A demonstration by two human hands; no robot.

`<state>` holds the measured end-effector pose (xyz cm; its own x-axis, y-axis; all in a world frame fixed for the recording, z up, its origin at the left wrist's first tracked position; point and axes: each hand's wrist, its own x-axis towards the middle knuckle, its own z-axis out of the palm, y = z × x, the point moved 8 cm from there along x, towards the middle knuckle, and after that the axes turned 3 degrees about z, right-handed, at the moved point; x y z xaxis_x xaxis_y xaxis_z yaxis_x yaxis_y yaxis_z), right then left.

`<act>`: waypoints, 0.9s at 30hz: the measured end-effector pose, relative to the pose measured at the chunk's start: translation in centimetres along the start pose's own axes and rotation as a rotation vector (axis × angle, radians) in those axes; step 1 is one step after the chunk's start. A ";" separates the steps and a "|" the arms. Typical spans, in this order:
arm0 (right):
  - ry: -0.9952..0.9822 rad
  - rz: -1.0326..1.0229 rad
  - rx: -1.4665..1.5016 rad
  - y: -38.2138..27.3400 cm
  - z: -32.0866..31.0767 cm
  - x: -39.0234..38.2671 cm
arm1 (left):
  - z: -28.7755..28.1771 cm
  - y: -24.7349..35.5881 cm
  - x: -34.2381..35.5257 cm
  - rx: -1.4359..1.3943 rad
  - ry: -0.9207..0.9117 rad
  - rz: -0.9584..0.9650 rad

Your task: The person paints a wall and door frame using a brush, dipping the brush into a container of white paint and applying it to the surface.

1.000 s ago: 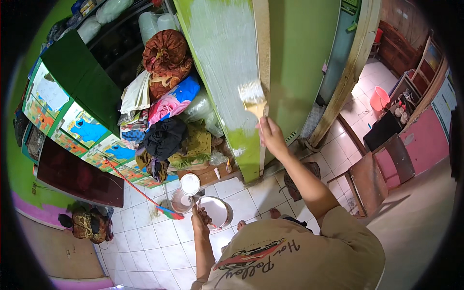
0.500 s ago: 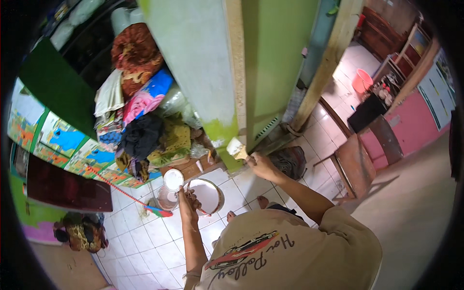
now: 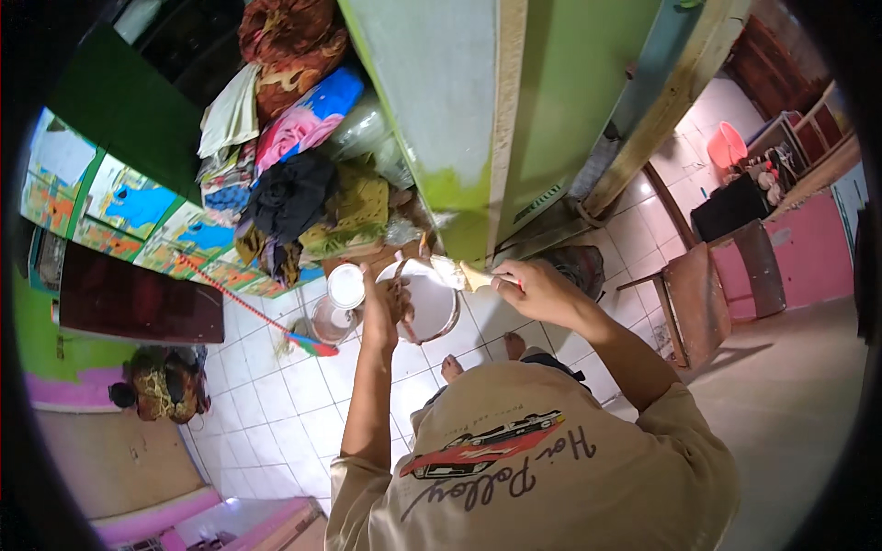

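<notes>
My left hand (image 3: 384, 301) is closed, its thumb against a small round white container (image 3: 346, 286). Its fingers curl beside the rim of a larger bucket (image 3: 430, 308) with whitish paint inside; I cannot tell whether they also grip the bucket or its handle. My right hand (image 3: 537, 292) is closed around the handle of a paintbrush (image 3: 474, 276), whose bristles are coated white. The bristles are over the far right rim of the bucket. Past the brush stands a wall end (image 3: 450, 188) in worn pale paint, with brighter green low down.
Clothes and cloths (image 3: 294, 188) are heaped at the far left. A clear tub (image 3: 333, 321) and a broom (image 3: 312, 343) lie near my left hand on white floor tiles (image 3: 276, 395). A dark bag (image 3: 577, 271) sits beyond my right hand. A wooden chair (image 3: 691, 303) stands right.
My right hand has brought the brush down from the wall's lower edge to the bucket. My left hand and the white container have moved nearer to it. The whole view has shifted.
</notes>
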<state>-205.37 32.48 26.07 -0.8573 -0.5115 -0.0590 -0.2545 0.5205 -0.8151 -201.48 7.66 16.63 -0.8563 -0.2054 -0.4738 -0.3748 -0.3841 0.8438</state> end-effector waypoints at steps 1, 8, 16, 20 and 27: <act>-0.014 -0.009 0.007 -0.7 0.4 0.3 | 0.5 0.8 -0.7 0.038 -0.001 0.016; -0.073 -0.094 -0.244 -4.4 3.8 3.9 | 1.6 2.5 -1.6 0.043 -0.102 0.047; -0.344 -0.119 -0.631 -3.0 12.8 9.1 | 3.0 4.4 -2.9 0.022 -0.120 0.059; -0.300 -0.232 -0.639 -2.4 15.2 10.5 | 2.7 4.4 -3.4 0.008 -0.133 0.064; -0.453 -0.301 -0.880 -1.7 19.0 10.5 | 2.0 4.6 -4.2 0.006 -0.096 0.063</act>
<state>-205.39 13.23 15.92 -0.5019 -0.8176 -0.2823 -0.8236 0.5515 -0.1329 -200.29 8.57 22.98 -0.9084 -0.1413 -0.3934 -0.3209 -0.3675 0.8729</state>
